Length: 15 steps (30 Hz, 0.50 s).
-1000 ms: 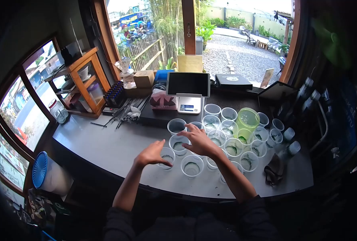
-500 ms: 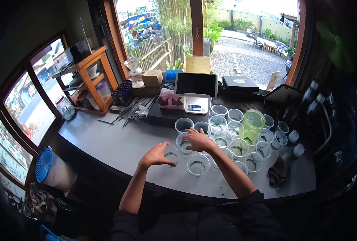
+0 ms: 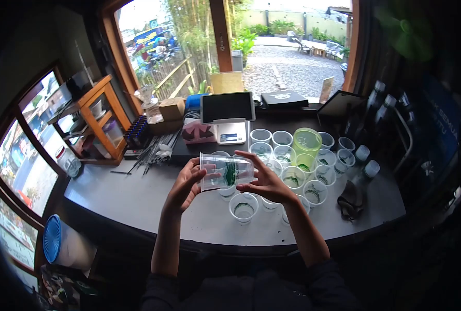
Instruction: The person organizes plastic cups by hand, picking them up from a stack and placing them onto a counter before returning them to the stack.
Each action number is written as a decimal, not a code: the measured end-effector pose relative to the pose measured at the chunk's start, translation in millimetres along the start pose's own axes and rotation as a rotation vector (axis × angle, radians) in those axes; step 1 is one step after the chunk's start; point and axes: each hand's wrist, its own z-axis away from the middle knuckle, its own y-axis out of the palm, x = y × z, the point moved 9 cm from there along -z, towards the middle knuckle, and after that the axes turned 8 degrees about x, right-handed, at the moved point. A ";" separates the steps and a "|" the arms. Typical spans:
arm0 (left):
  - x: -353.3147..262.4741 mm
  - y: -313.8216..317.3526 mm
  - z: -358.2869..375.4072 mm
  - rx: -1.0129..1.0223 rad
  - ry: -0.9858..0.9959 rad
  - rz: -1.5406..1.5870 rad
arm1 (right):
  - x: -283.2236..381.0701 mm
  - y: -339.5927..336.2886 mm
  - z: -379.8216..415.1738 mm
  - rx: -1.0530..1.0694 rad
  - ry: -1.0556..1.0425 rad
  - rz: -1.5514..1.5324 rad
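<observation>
A clear plastic cup with a green print [image 3: 229,172] is held on its side above the counter, its rim toward the left. My left hand [image 3: 187,185] grips it around the rim end. At the base end, my right hand [image 3: 263,179] has thumb and fingers on it. Below and to the right, several clear cups stand upright in a cluster on the grey counter [image 3: 132,193]. One clear cup [image 3: 243,208] stands at the near left of the cluster. A taller yellow-green cup [image 3: 307,141] rises at the back.
Behind the cups are a tablet on a white stand [image 3: 227,108] and a tissue box [image 3: 199,131]. Black straws [image 3: 155,152] and a wooden cabinet [image 3: 104,120] are at the left. A dark cloth [image 3: 351,201] lies at the right. A blue-lidded container [image 3: 67,242] stands lower left.
Both hands have taken hold of a cup, lifted it off the counter and turned it on its side. The view has shifted, so the background sits further left.
</observation>
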 end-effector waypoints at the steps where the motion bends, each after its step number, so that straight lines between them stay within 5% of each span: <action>1: 9.0 9.8 -9.6 0.018 -0.018 0.054 | 6.3 -6.5 8.8 -0.031 -0.011 -0.042; 4: 34.8 48.8 -37.6 0.002 -0.169 0.091 | 24.0 -42.4 41.6 -0.288 -0.120 0.102; 8: 64.4 115.1 -77.9 0.417 -0.318 0.023 | 50.0 -88.7 100.0 -0.593 -0.125 0.288; 11: 69.7 151.1 -115.2 0.388 -0.031 -0.169 | 58.8 -125.8 149.6 -0.818 -0.021 0.286; 13: 43.2 207.9 -116.3 0.573 0.183 -0.216 | 59.1 -149.7 180.6 -0.915 -0.048 0.179; 15: 52.2 242.7 -133.1 0.663 0.159 -0.319 | 62.4 -173.2 210.5 -0.984 -0.052 0.091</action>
